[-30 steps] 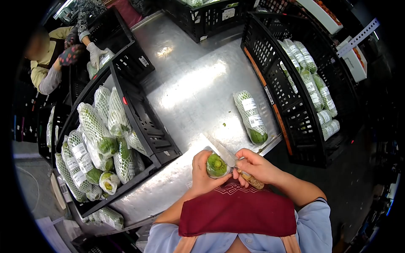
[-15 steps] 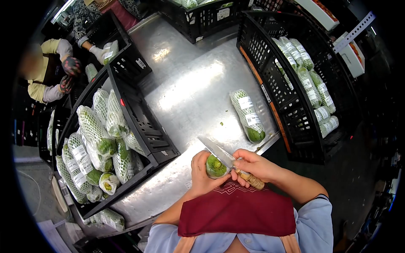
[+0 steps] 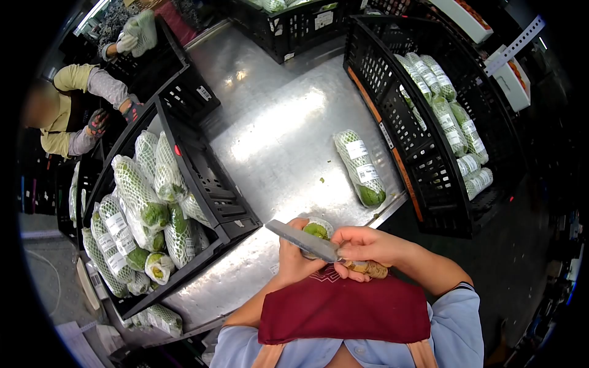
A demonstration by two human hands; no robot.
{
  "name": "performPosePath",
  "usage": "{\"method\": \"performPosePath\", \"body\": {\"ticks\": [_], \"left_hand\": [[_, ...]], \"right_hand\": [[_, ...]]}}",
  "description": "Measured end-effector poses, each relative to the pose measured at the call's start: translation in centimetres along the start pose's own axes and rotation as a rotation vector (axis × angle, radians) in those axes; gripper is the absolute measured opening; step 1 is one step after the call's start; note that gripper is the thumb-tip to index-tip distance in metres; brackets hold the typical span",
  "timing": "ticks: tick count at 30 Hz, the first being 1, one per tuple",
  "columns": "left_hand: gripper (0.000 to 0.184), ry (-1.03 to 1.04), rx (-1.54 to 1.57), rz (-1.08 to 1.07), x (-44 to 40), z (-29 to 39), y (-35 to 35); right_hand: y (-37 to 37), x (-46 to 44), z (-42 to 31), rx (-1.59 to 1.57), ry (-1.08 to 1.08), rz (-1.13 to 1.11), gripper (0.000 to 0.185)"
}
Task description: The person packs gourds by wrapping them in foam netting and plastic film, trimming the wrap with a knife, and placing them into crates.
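Leftward, black crate [image 3: 211, 175] heaped with netted green vegetables [image 3: 136, 187]. Next, left hand [image 3: 296, 260] curled around held vegetable [image 3: 316, 230], stem end up, at near edge of metal table [image 3: 276, 165]. Knife [image 3: 302, 241] points left across it; whether blade touches, cannot tell. Right hand [image 3: 371, 245] wrapped firmly round knife handle. Further right, labelled vegetable [image 3: 358, 165] lies on table, beside second black crate [image 3: 410, 136].

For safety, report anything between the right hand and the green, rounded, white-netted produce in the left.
A long grey metal knife in the right hand partly hides the near side of the produce; contact is unclear.
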State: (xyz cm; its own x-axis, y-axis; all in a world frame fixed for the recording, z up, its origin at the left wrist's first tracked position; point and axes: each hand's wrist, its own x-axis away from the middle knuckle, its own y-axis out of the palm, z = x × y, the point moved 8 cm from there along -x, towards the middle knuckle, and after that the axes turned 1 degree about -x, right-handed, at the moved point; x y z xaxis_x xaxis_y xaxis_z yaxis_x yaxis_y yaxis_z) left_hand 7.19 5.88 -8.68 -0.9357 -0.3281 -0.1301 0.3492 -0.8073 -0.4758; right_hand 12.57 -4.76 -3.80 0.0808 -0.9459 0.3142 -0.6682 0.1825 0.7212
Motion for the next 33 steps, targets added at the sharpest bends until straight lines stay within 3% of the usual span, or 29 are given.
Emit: {"method": "performPosePath", "body": {"ticks": [3, 5, 8, 11, 12, 15, 16, 17, 19, 21, 25, 26, 29, 30, 33], "left_hand": [[0.079, 0.059, -0.018, 0.05, -0.5, 0.9, -0.5], [0.079, 0.08, 0.017, 0.083, -0.3, 0.9, -0.8], [0.08, 0.055, 0.135, 0.077, -0.3, 0.2, -1.3], [0.084, -0.059, 0.36, 0.054, -0.1, -1.5, -1.2], [0.086, -0.107, 0.453, 0.046, -0.1, -1.7, -1.2], [0.092, -0.21, 0.56, 0.004, -0.5, -1.4, -1.8], [0.096, -0.223, 0.601, -0.016, -0.4, -1.7, -1.8], [0.096, -0.238, 0.641, -0.003, -0.4, -1.9, -2.0], [0.095, -0.258, 0.718, 0.024, -0.2, -2.3, -2.3], [0.094, -0.263, 0.722, 0.073, -0.3, -2.8, -2.1], [0.089, -0.217, 0.821, 0.111, -1.5, -1.9, -2.3], [0.068, -0.192, 0.863, 0.077, -1.7, -1.5, -2.8], [0.049, -0.331, 1.083, 0.047, -2.3, -2.1, -4.3], [0.033, -0.378, 1.082, 0.019, -2.4, -1.7, -4.3], [0.026, -0.444, 1.046, -0.028, -1.7, -2.7, -3.1]], "right_hand": [[-2.9, -0.4, -3.2, -0.136, -0.258, 0.274, 0.019], [-8.0, -1.4, -3.5, 0.15, -0.289, 0.591, 0.02], [-14.9, -3.9, -1.2, 1.096, -0.384, 0.947, 0.025], [-15.6, -5.9, 0.5, 1.431, -0.402, 1.017, 0.036], [-16.1, -6.8, 1.4, 1.491, -0.177, 0.924, 0.043], [-12.6, -6.2, 0.6, 1.578, -0.449, 0.812, 0.049], [-11.1, -5.6, 0.2, 1.359, -0.494, 0.626, 0.056], [-10.4, -6.0, 1.0, 1.17, -0.379, 0.32, 0.069], [-6.9, -5.6, 1.6, 0.891, -0.298, 0.019, 0.085], [-5.6, -6.5, 2.8, 0.891, -0.227, 0.049, 0.101], [-6.2, -8.1, 1.9, 0.719, -0.308, 0.208, 0.1], [-5.9, -7.6, 0.9, 0.802, -0.347, 0.233, 0.096], [-5.2, -6.8, -1.4, 0.943, -0.284, 0.06, 0.094], [-4.1, -6.5, -2.2, 0.962, -0.231, 0.002, 0.092], [-4.5, -5.5, -2.0, 0.931, -0.24, -0.042, 0.093]]}}
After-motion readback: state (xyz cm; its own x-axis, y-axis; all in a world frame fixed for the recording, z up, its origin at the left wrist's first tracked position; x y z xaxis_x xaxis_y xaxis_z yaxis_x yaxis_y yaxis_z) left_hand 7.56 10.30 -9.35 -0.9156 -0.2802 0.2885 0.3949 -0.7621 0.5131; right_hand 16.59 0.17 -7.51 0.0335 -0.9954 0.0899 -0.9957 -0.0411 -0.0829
